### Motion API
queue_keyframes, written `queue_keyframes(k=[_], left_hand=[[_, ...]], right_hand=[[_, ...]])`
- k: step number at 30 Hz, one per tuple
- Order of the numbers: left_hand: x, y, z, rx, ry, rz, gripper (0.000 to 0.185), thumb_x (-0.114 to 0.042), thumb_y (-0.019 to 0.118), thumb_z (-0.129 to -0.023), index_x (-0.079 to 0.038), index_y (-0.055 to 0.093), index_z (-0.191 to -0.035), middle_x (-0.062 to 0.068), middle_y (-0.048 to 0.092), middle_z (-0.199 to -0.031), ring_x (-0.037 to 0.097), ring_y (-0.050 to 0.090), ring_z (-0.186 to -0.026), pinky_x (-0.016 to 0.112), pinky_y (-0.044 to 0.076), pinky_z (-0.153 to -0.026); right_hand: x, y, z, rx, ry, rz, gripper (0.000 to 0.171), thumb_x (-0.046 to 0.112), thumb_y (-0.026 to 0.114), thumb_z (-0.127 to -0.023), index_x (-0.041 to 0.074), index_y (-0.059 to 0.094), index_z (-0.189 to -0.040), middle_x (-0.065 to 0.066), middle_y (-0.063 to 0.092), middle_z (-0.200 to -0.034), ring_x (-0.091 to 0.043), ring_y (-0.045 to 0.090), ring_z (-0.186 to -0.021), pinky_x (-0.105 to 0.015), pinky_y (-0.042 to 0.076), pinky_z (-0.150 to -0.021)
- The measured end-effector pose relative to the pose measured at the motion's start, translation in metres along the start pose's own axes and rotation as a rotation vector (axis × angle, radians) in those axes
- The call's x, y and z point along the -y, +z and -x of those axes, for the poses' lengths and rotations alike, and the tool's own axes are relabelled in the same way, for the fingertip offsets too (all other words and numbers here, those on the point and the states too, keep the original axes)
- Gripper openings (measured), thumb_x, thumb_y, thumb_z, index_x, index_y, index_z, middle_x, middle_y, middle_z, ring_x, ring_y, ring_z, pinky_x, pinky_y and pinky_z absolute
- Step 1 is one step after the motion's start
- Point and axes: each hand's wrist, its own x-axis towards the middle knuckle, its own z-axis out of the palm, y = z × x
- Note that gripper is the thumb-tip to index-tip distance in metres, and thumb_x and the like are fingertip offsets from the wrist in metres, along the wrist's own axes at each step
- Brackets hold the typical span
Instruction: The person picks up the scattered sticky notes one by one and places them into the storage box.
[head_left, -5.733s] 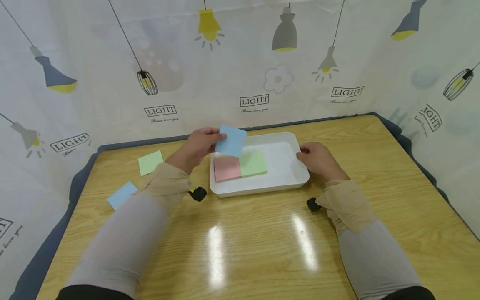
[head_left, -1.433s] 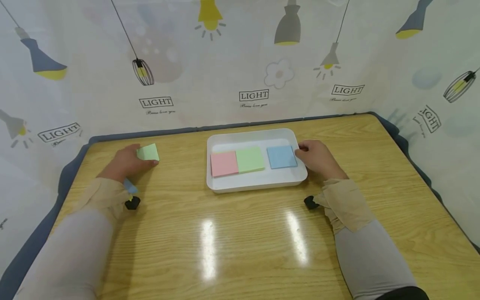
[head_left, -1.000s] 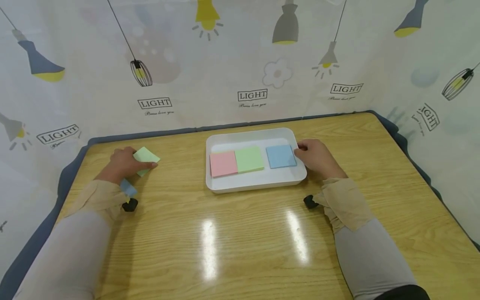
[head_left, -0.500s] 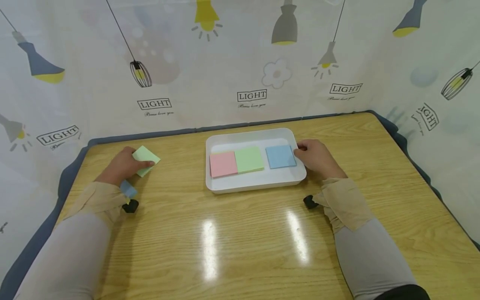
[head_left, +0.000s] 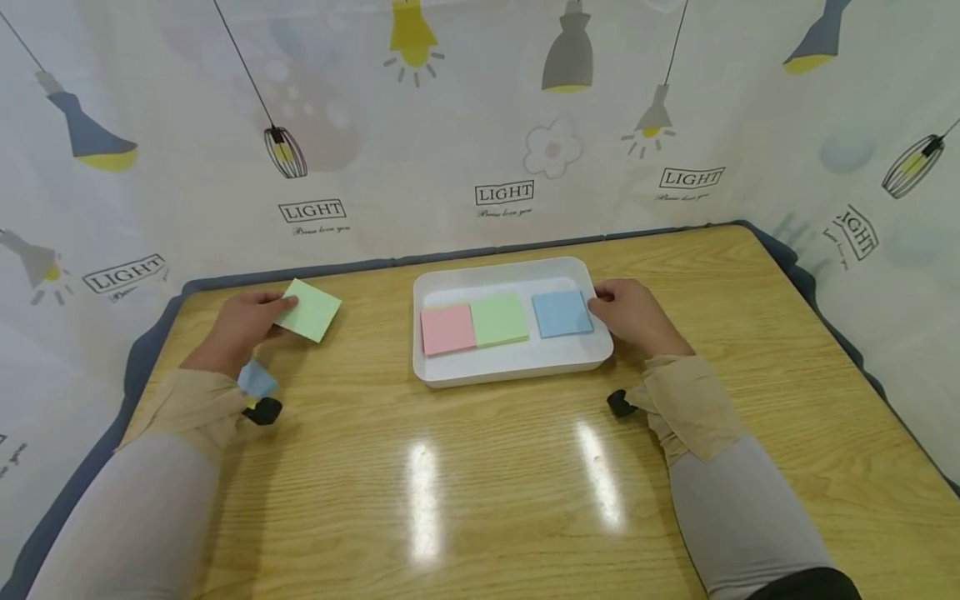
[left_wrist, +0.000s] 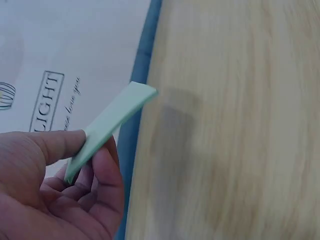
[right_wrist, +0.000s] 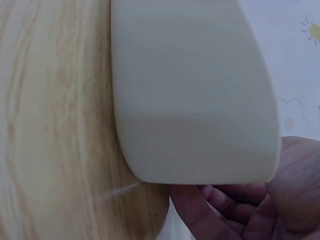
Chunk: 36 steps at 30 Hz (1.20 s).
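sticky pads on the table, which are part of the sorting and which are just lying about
In hand:
left hand pinches the green sticky pad
right hand grips the white tray
pink pad, green pad, blue pad in tray

Lying about:
lamp-print curtain

Between the left hand [head_left: 240,325] and the white tray [head_left: 510,377] lies an open stretch of bare wooden surface [head_left: 480,483], wide enough for the hand to pass. The green note pad [head_left: 309,310] pinched in the left fingers [left_wrist: 97,167] juts out toward that gap, lifted off the wood. Just behind those fingers a small blue pad [head_left: 257,380] lies under the wrist. Beyond the fingers the printed curtain [head_left: 480,125] closes off the far edge. The right hand [head_left: 633,317] grips the tray's right rim, blocking that side. Inside the tray, pink [head_left: 447,328], green [head_left: 498,320] and blue [head_left: 562,313] pads fill the middle row, leaving a free strip toward the person.
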Motion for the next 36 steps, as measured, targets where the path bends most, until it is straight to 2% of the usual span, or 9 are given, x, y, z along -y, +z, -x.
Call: queue_keyframes(k=[2, 4, 7, 12, 20, 27, 36], left_hand=[[-0.006, 0.004, 0.003, 0.022, 0.000, 0.107, 0.066, -0.038, 0.057, -0.105, 0.003, 0.041, -0.153, 0.007, 0.049, -0.136, -0.002, 0.060, -0.088, 0.016, 0.057, -0.083], [-0.013, 0.009, 0.007, 0.051, 0.009, 0.174, 0.064, -0.035, 0.058, -0.106, 0.003, 0.041, -0.153, 0.001, 0.051, -0.127, -0.003, 0.061, -0.087, 0.015, 0.057, -0.082], [-0.026, 0.018, 0.012, 0.093, 0.016, 0.205, 0.057, -0.034, 0.059, -0.106, 0.000, 0.045, -0.149, -0.003, 0.052, -0.120, -0.002, 0.062, -0.089, 0.016, 0.056, -0.085], [-0.051, 0.038, 0.018, 0.132, 0.039, 0.205, 0.043, -0.033, 0.058, -0.106, -0.004, 0.051, -0.137, 0.000, 0.053, -0.125, 0.003, 0.063, -0.096, 0.017, 0.057, -0.088], [-0.087, 0.076, 0.027, 0.185, 0.112, 0.193, 0.044, -0.030, 0.057, -0.108, 0.001, 0.050, -0.138, 0.008, 0.054, -0.131, 0.012, 0.062, -0.104, 0.021, 0.058, -0.088], [-0.103, 0.109, 0.027, 0.206, 0.106, 0.204, 0.036, -0.027, 0.058, -0.107, 0.001, 0.055, -0.130, 0.010, 0.057, -0.128, 0.017, 0.061, -0.104, 0.040, 0.054, -0.105], [-0.126, 0.144, 0.027, 0.259, 0.080, 0.228, 0.032, -0.019, 0.060, -0.105, 0.001, 0.057, -0.130, 0.011, 0.060, -0.126, 0.019, 0.065, -0.104, 0.037, 0.057, -0.102]], right_hand=[[0.000, 0.000, 0.000, 0.001, 0.005, -0.003, 0.050, 0.026, 0.049, -0.108, 0.000, 0.050, -0.151, -0.020, 0.057, -0.145, -0.035, 0.054, -0.130, -0.053, 0.045, -0.112], [0.000, -0.001, 0.001, 0.001, 0.001, -0.001, 0.050, 0.026, 0.049, -0.108, 0.000, 0.050, -0.151, -0.021, 0.056, -0.146, -0.035, 0.054, -0.130, -0.053, 0.045, -0.112], [0.001, -0.001, 0.001, -0.001, -0.013, -0.003, 0.049, 0.025, 0.048, -0.108, -0.001, 0.050, -0.150, -0.022, 0.057, -0.146, -0.037, 0.054, -0.131, -0.054, 0.046, -0.112], [-0.001, -0.002, 0.001, -0.005, -0.026, -0.003, 0.049, 0.024, 0.048, -0.108, -0.002, 0.051, -0.149, -0.022, 0.057, -0.146, -0.037, 0.055, -0.132, -0.054, 0.046, -0.112], [-0.003, -0.004, 0.001, -0.010, -0.030, 0.002, 0.049, 0.025, 0.048, -0.108, -0.002, 0.051, -0.149, -0.022, 0.057, -0.145, -0.037, 0.055, -0.130, -0.054, 0.046, -0.111], [-0.006, -0.001, -0.001, -0.007, -0.034, 0.009, 0.049, 0.026, 0.048, -0.108, -0.001, 0.052, -0.148, -0.021, 0.057, -0.143, -0.036, 0.055, -0.127, -0.054, 0.046, -0.110], [-0.008, 0.000, 0.000, -0.014, -0.075, -0.002, 0.048, 0.025, 0.048, -0.108, -0.002, 0.053, -0.147, -0.022, 0.059, -0.141, -0.036, 0.057, -0.125, -0.052, 0.048, -0.106]])
